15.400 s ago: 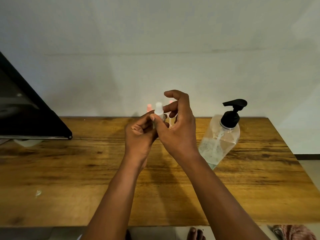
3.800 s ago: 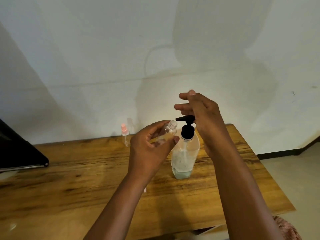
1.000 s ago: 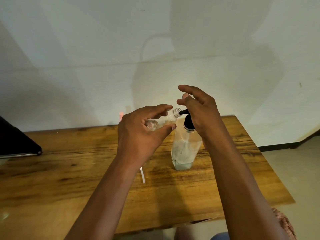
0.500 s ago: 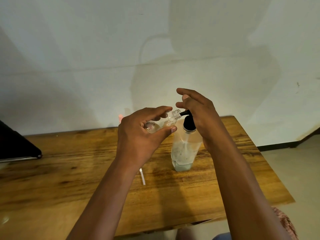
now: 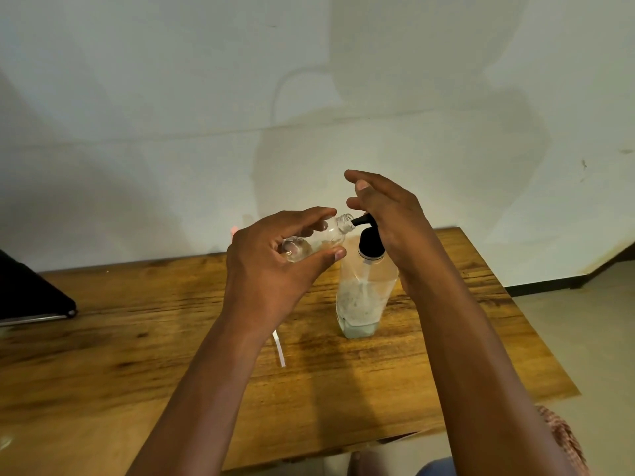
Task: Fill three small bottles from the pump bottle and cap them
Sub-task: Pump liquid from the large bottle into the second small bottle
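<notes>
Holding the small clear bottle [image 5: 316,240] tilted at the pump bottle [image 5: 364,293] nozzle, my left hand [image 5: 275,266] fingers wrap its light, slippery-looking body, right hand [image 5: 388,218] pressing the pump with relaxed fingers.

Bare table [image 5: 103,355] left of pump bottle [image 5: 360,297] (black device [image 5: 31,297] at edge).

I can read no text, label, brand, number or sign anywhere in front of me. The pump bottle [image 5: 364,297] is clear plastic with a plain black pump head, and its sides carry no printed label that I can make out. The small bottle [image 5: 323,238] in my left hand [image 5: 275,266] is bare and clear as well.
</notes>
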